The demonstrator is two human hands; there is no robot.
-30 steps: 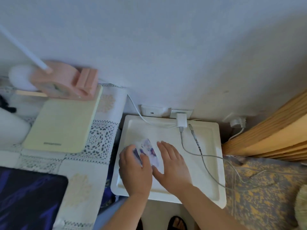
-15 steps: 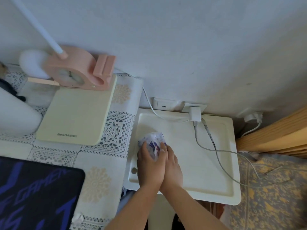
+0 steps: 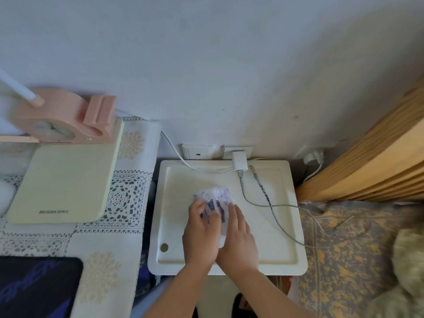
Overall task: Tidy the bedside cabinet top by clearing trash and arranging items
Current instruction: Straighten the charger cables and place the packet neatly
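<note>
left hand [image 3: 200,235] + right hand [image 3: 238,239]: pressed around clear wrapper [image 3: 215,200] | on white cabinet top [image 3: 270,244]

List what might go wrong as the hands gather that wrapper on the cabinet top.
The grey charging cables lie loose just right of the right hand; a sweep could snag them. The crinkled clear plastic wrapper is only partly covered by the left hand, so it may slip out.

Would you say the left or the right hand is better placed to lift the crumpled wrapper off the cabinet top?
Probably the left hand: its fingers already curl over the wrapper, while the right hand lies flatter beside it.
</note>
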